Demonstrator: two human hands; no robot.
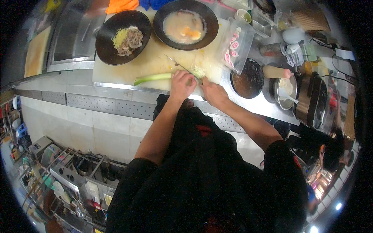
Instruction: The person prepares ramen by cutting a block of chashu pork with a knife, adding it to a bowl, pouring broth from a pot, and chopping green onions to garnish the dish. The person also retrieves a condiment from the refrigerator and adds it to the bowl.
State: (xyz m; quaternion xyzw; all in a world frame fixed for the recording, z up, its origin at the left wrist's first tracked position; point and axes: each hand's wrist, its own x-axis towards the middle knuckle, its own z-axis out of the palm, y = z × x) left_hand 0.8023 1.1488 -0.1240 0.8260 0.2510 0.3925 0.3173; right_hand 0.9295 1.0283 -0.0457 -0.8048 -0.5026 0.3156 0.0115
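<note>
On a pale cutting board (122, 72) lies a green-and-white leek or large scallion stalk (154, 78), its cut end under my left hand (183, 85). My left fingers are bent and press the stalk down. My right hand (214, 92) grips a kitchen knife (180, 65), whose blade points to the far left across the board, against the end of the stalk. The handle is hidden in my fist. Thin pale shreds (198, 70) of the stalk gather just right of the blade.
Behind my hands stand a dark bowl (102, 43) with yellow noodles and sliced meat, and another dark bowl (159, 38) with cloudy broth and egg. To the right are a clear container (242, 55) with pink-swirled fish cake slices, a round black tray (247, 78) and a metal bowl (294, 93) of white contents.
</note>
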